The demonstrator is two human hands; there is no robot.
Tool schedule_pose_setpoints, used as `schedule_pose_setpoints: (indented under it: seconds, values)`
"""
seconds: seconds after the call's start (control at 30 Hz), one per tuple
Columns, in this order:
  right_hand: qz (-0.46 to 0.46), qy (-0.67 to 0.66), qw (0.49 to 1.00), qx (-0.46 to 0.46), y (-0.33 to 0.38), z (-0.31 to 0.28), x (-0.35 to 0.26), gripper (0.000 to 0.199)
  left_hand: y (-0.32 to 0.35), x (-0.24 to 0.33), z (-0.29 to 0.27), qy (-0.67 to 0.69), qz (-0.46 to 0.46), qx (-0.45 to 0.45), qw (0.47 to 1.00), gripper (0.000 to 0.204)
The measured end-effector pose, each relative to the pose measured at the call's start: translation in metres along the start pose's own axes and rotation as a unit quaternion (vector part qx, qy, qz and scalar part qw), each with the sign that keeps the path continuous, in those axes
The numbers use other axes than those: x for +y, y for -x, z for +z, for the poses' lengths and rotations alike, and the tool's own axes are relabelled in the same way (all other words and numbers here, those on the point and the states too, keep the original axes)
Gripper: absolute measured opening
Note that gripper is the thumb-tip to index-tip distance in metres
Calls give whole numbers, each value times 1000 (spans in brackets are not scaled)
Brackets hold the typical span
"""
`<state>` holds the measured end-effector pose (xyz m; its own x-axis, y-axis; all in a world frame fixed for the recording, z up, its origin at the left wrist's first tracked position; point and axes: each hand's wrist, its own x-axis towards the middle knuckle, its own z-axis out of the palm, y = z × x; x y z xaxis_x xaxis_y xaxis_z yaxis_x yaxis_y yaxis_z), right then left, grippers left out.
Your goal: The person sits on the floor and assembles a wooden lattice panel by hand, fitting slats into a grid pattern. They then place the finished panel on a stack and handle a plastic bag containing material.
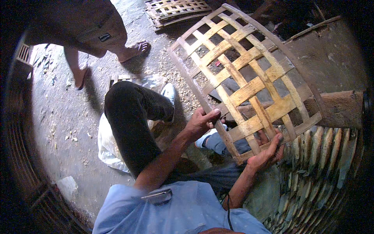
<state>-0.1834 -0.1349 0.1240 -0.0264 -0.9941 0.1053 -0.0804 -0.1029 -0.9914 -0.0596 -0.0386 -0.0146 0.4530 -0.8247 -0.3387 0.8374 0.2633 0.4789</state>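
At far left another person's legs (83, 58) stand on the floor (58, 117). Your knee (128, 113) is raised beside them. Your left hand (200, 121) is clamped on the left edge of the lattice (249, 85), which tilts upright before you. Your right hand (269, 152) grips its bottom corner, fingers curled round the strips.

Dim daylight from upper left, soft shadows on the floor (58, 117), dark vignetted corners, strong fisheye bending, slight blur
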Motion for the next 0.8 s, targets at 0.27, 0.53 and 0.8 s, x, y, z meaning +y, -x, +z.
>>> schedule_pose_setpoints:
  seconds: [0.27, 0.53, 0.8]
  values:
    - [15, 16, 1000, 4, -3, -2, -3, 46, -7, -18, -8, 56, -3, -30, 998, 34]
    - [30, 30, 999, -23, -6, -10, -6, 49, -3, -25, -5, 62, -24, -35, 997, 39]
    - [39, -14, 999, -31, -23, -20, 15, 58, -3, -32, -4, 68, -8, -10, 998, 37]
